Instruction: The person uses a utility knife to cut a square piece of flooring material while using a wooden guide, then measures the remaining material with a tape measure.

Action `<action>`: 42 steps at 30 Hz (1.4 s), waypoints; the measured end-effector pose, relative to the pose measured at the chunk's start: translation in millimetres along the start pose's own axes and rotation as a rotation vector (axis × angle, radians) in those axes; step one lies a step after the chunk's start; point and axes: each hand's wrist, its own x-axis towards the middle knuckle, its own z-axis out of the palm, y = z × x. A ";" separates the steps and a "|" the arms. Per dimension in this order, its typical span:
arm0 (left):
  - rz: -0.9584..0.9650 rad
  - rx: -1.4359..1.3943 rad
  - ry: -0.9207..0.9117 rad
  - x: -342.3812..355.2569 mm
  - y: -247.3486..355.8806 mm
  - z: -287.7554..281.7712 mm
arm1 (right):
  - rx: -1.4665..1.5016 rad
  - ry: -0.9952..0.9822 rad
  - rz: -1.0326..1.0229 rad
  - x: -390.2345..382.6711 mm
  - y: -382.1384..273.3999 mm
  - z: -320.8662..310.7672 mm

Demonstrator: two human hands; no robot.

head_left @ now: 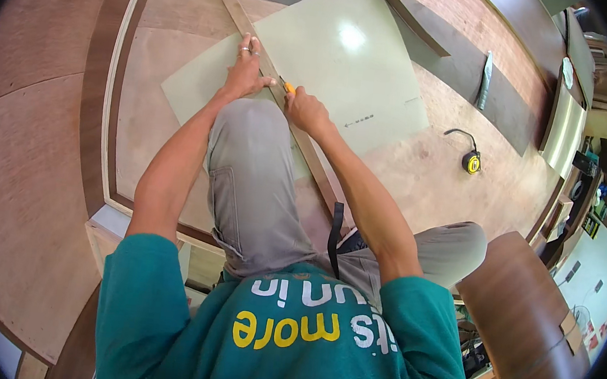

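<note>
A long wooden strip (237, 9) lies diagonally across a glossy pale sheet (346, 68). My left hand (245, 72) presses on the strip's left side, fingers stretched out and thumb spread, gripping nothing. My right hand (307, 111) is closed round an orange utility knife (289, 87). The knife's tip is at the strip's right edge, just beside my left thumb; whether the blade touches the sheet is too small to tell. My raised left knee comes close to the left hand and covers part of the sheet.
A yellow and black tape measure (471, 162) lies to the right on the wooden panel (437, 181). Dark brown sheet pieces (470, 77) and a wrapped, long narrow object (485, 83) lie farther back. A raised frame edge (111, 95) borders the left. A curved brown panel (526, 324) stands at right.
</note>
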 end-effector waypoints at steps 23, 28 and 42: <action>0.058 -0.001 0.019 1.5 -2.6 4.8 | 0.104 0.115 0.009 -141.5 95.4 48.1; 0.074 0.027 0.030 0.0 -0.4 3.2 | 0.106 0.155 0.021 -161.8 121.8 68.3; 0.182 -0.032 0.043 -0.6 -1.9 1.1 | 0.086 0.084 0.127 -195.2 132.3 74.6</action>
